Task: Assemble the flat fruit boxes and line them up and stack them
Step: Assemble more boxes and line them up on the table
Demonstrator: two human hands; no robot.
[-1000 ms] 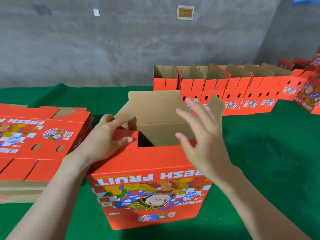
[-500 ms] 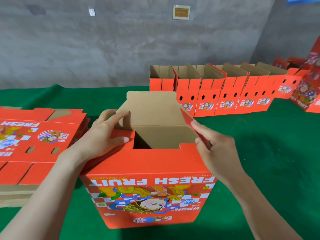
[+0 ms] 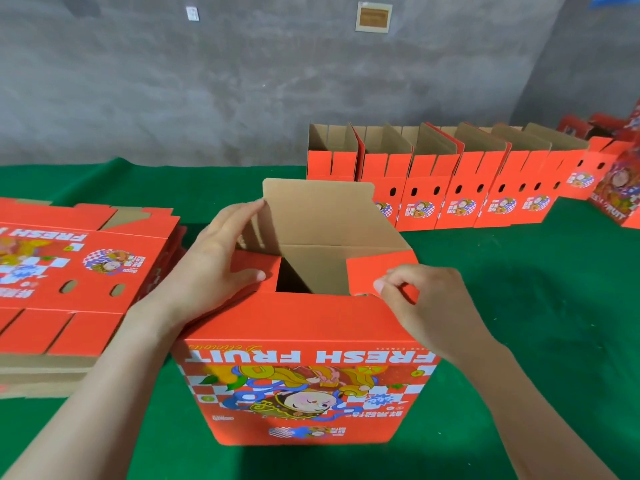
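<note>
green cloth (image 3: pixel 519 306) covers the surface, grey concrete wall (image 3: pixel 207 81) behind with a small framed plaque (image 3: pixel 373 17). box (image 3: pixel 304 375) stands upright front centre, print upside down, top open, brown back flap up. left hand (image 3: pixel 207 271) grips the left red flap, thumb on top, fingers together over its far edge. right hand (image 3: pixel 426 306) pinches the right red flap's corner, fingers curled. flat stack (image 3: pixel 69 289) lies just beside the box on the left. row (image 3: pixel 450 188) of built boxes stands far right toward the wall, well apart; a wide band of cloth shows between it and the box.
</note>
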